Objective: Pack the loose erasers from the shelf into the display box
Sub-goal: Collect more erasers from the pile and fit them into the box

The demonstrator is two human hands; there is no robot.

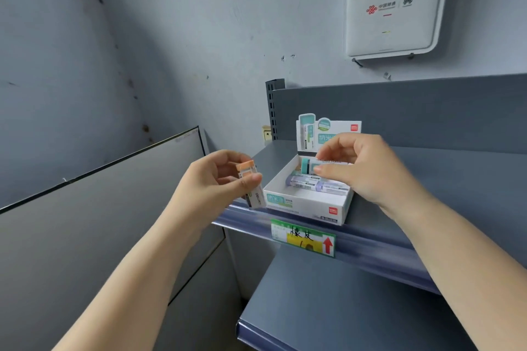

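Observation:
A white display box (306,204) with a raised printed back flap sits at the front left of the grey shelf (445,179). Inside lie purple-ended erasers (316,186) side by side. My right hand (368,168) hovers over the box and pinches a teal-ended eraser (309,165) between thumb and fingers, held level above the others. My left hand (216,179), just left of the box, grips an orange-ended eraser (251,182) tilted on end, its lower part sticking down past the fingers.
A green and yellow price label (303,238) hangs on the shelf's front rail. A lower grey shelf (328,308) juts out below. A grey panel (99,208) leans at the left. A white router (395,6) is mounted on the wall above.

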